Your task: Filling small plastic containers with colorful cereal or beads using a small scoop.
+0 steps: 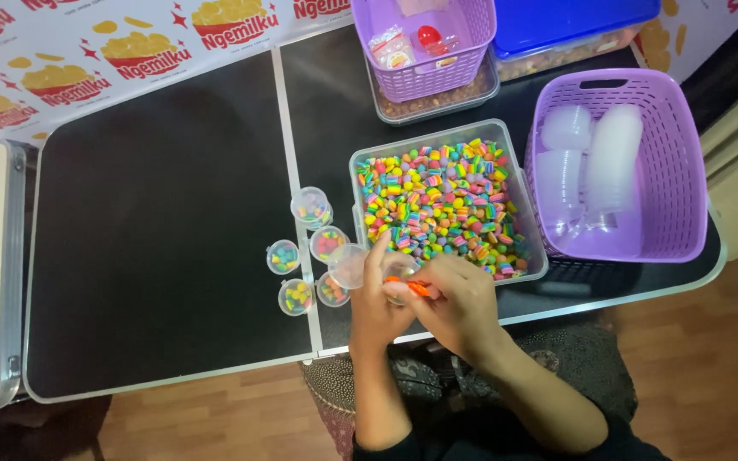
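While both hands meet just below the clear plastic tub of rainbow candies (448, 198), left hand (379, 309) pinches a small clear round cup (349, 266), right hand (459, 306) pinching an orange bit (418, 288), handy for filling.

both forearms extend from the near edge toward the far side, converging. left hand (377, 303): fingers curled, index raised. right hand (459, 307): knuckles up, fingertips pinched closed, touching the left hand's fingers.

light: bright, even, overhead | shadows: soft | glare: faint on black table (164, 256) | blur: slight at hands
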